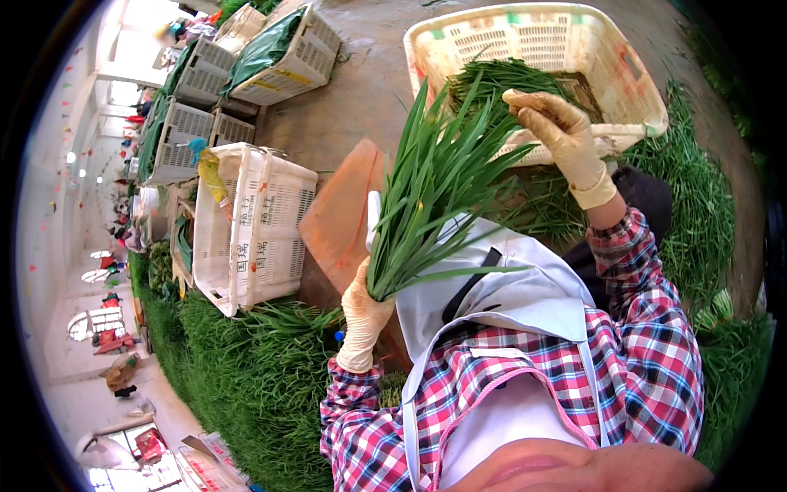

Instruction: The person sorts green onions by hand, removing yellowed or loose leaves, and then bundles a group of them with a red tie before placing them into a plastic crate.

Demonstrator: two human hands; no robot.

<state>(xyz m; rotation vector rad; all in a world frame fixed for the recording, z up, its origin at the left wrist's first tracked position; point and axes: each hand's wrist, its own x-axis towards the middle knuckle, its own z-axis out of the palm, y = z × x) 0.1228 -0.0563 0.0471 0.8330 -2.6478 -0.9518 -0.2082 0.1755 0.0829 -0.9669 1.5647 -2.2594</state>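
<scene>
My left hand [366, 316], in a pale, thin glove, is closed around the lower end of a bunch of garlic chives [434, 189]. The long, flat green leaves fan up and away from it, in front of my light grey apron [508, 283]. My right hand [561, 135] wears a similar glove, stained brown at the fingers. It is raised at the near rim of a big white plastic crate [639, 102], to the right of the leaf tips. Its fingers are bent and drawn together; whatever they may pinch is too small to make out. More cut chives [512, 82] lie inside that crate.
A reddish-brown board [348, 213] lies left of the bunch. Beyond it is another white crate [275, 230], with a person's yellow sleeve [211, 174] reaching in. Heaps of greens [254, 385] flank me on both sides. Covered crates [283, 57] are stacked at the far left.
</scene>
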